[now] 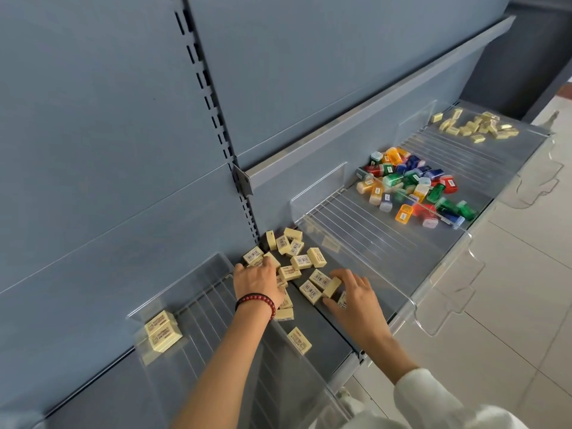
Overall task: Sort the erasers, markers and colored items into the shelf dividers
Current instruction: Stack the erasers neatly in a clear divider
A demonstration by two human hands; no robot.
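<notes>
Head view: your right hand pinches an eraser, your left hand sits on the pile with its grip unclear; scoop several and stack them flat behind the divider.

Pale yellow erasers with barcodes; dark red beaded bracelet.

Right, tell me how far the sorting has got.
Done: a few stacked erasers in the left divider. In hand: right hand pinches one eraser, left hand rests on the loose pile. Left: that pile, the coloured items and far erasers, all jumbled.
</notes>
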